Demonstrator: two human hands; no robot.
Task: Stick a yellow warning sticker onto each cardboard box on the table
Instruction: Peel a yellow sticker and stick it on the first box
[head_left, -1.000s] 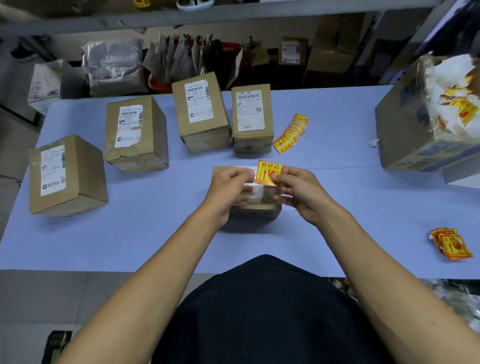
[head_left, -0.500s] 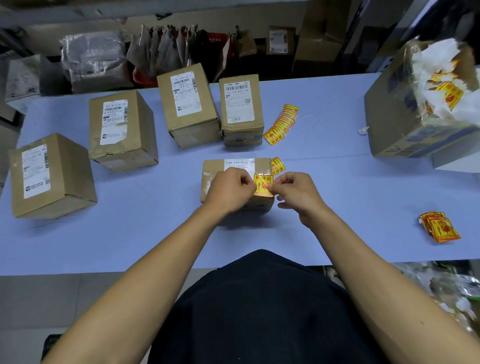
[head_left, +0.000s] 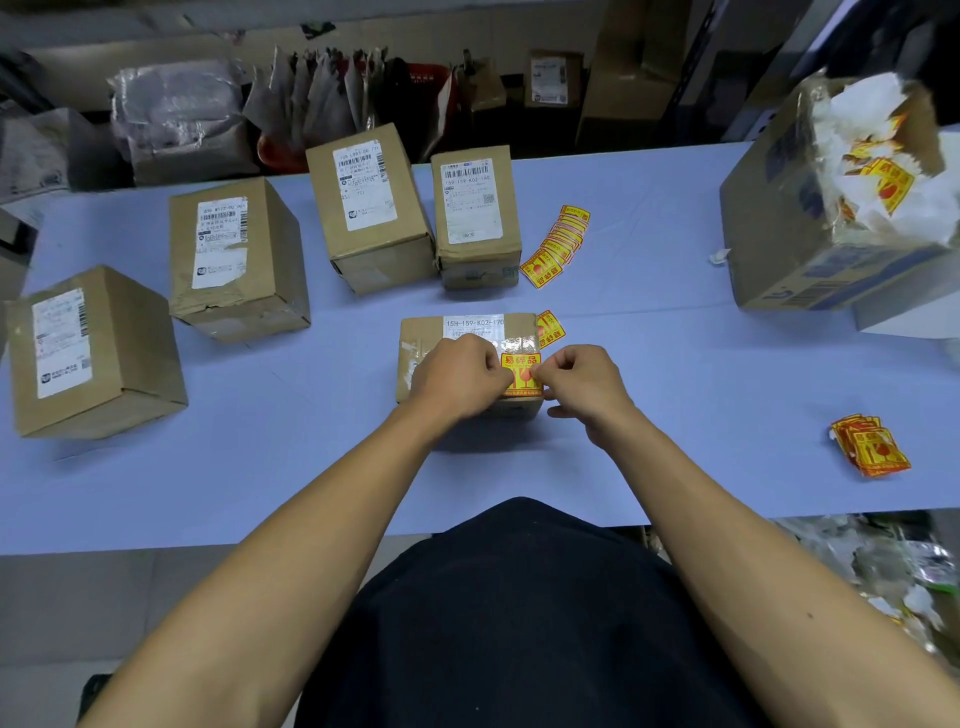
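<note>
A small cardboard box lies in front of me on the blue table. A yellow warning sticker lies against its top near the right edge. My left hand pinches the sticker's left side and my right hand pinches its right side, fingers curled. Another yellow sticker lies just behind the box's right corner. Several more boxes stand behind: far left, left, middle and right.
A fanned row of stickers lies beside the right rear box. A small pile of stickers sits near the table's right front edge. A large open carton with backing paper stands at the far right. Parcels fill the shelves behind.
Both hands brought the sticker down from above the box's far edge to its top surface near the right edge. The camera tilted a little lower.
</note>
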